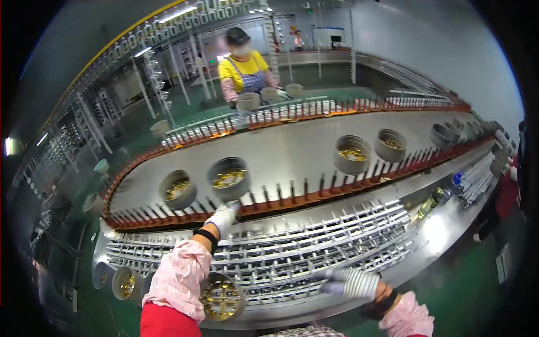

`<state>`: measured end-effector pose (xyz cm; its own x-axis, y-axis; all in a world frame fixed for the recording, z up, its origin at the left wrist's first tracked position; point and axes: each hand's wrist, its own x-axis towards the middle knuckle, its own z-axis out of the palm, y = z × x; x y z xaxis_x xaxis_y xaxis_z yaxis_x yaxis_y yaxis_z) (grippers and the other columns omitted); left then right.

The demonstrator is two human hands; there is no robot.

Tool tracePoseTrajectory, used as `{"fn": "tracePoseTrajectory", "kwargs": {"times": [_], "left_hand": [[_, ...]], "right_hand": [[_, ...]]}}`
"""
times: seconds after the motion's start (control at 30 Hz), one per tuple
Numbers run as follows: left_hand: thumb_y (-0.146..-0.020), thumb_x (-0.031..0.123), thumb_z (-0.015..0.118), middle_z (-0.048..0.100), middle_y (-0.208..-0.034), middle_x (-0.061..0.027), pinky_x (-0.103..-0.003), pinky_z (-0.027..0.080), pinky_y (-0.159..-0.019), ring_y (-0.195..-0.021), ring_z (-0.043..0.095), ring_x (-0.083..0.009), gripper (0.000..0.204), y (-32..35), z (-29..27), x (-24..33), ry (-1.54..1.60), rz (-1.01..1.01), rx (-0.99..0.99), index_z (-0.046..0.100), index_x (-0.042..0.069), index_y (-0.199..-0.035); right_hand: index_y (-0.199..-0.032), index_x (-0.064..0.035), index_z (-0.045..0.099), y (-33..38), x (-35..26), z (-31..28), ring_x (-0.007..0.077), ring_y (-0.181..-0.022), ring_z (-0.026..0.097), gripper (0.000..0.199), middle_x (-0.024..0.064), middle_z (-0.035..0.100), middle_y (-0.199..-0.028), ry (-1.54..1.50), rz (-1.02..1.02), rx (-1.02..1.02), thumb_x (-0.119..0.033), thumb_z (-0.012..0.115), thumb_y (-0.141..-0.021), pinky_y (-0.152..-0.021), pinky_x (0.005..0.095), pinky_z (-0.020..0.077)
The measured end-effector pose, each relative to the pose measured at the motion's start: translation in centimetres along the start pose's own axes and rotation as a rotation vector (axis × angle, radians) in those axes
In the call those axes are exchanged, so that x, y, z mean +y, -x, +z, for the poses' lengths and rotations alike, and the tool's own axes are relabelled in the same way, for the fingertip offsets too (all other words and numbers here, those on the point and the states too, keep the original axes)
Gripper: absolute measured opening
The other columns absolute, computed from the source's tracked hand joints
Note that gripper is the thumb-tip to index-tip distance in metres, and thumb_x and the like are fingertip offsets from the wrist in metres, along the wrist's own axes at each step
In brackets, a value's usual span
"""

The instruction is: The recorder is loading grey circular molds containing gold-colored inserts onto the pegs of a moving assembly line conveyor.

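My left hand [223,218], in a white striped glove, reaches forward to the orange-edged rail with upright dark pins [292,191]. Its fingertips are just below a grey round tub [229,178] holding gold-coloured small parts; whether they grip anything is hidden. My right hand [355,283], gloved alike, hovers at the near right over rows of silver metal racks [303,247]. Its fingers point left, stretched out and a little blurred, with nothing visible in them. Below my left forearm stands another tub [241,300] full of gold-coloured parts.
Beyond the rail lies a long metal table [281,146] bearing more tubs [352,155]. At the left, a small tub [127,283] sits by the racks. A green bottle [431,202] lies at the right. Across the table stands a person in yellow [245,72].
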<state>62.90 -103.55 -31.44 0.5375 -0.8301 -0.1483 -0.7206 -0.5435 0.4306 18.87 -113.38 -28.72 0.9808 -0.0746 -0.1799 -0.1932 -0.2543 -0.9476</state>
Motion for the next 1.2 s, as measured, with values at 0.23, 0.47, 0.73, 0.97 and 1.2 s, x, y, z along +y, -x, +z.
{"fn": "tracePoseTrajectory", "kwargs": {"times": [0.23, 0.47, 0.73, 0.97, 1.2], "left_hand": [[-0.078, 0.022, 0.053, 0.061, -0.097, -0.0157, -0.038, 0.046, -0.08, -0.094, 0.058, -0.0297, 0.025, -6.6, 3.0, -6.8, -0.634, -0.189, 0.174, 0.063, 0.008, -0.096], [-0.089, 0.036, 0.038, 0.056, -0.063, -0.0084, -0.03, 0.041, -0.054, -0.059, 0.054, -0.0187, 0.037, -2.3, -9.0, 4.6, 0.402, -0.074, 0.868, 0.056, 0.004, -0.08], [-0.091, 0.03, 0.043, 0.053, -0.075, 0.0023, -0.016, 0.03, -0.05, -0.056, 0.038, -0.0026, 0.032, 14.5, -9.5, 18.7, 0.92, 0.07, 0.738, 0.054, 0.006, -0.11], [-0.088, 0.034, 0.047, 0.06, -0.091, -0.0104, -0.022, 0.045, -0.054, -0.063, 0.059, -0.0158, 0.032, 23.3, 3.8, 22.2, 1.12, -0.142, -0.011, 0.052, 0.003, -0.098], [-0.091, 0.028, 0.039, 0.054, -0.109, -0.013, -0.028, 0.047, -0.071, -0.087, 0.058, -0.0191, 0.031, 22.8, 16.9, 17.2, 1.083, -0.028, -0.31, 0.049, 0.005, -0.11]], "right_hand": [[-0.122, -0.0036, 0.045, 0.8, 3.8, -17.1, 0.0149, -0.085, 0.056, 0.042, 0.0084, 0.058, -0.099, 0.002, 0.185, 0.707, -0.015, 0.053, -0.082, -0.077, 0.0277, 0.0454], [-0.116, -0.0029, 0.046, -7.9, 17.3, -33.1, 0.0209, -0.071, 0.058, 0.038, 0.0132, 0.061, -0.092, 0.169, 0.079, 1.207, -0.016, 0.051, -0.081, -0.064, 0.0337, 0.0462], [-0.092, -0.0087, 0.061, -17.0, 14.1, -34.2, 0.0302, -0.081, 0.06, 0.027, 0.0091, 0.064, -0.089, 1.06, 0.319, 1.134, -0.022, 0.039, -0.085, -0.078, 0.0349, 0.0457], [-0.091, -0.0072, 0.06, -10.9, -0.3, -26.2, 0.0062, -0.051, 0.049, 0.025, -0.0005, 0.058, -0.062, -0.018, -0.318, 1.0, -0.03, 0.05, -0.086, -0.051, 0.0227, 0.0383], [-0.089, -0.0053, 0.059, 2.0, -0.7, -14.7, 0.0064, -0.054, 0.05, 0.017, 0.0001, 0.056, -0.065, 0.358, -0.338, 0.98, -0.017, 0.047, -0.085, -0.05, 0.0195, 0.0386]]}}
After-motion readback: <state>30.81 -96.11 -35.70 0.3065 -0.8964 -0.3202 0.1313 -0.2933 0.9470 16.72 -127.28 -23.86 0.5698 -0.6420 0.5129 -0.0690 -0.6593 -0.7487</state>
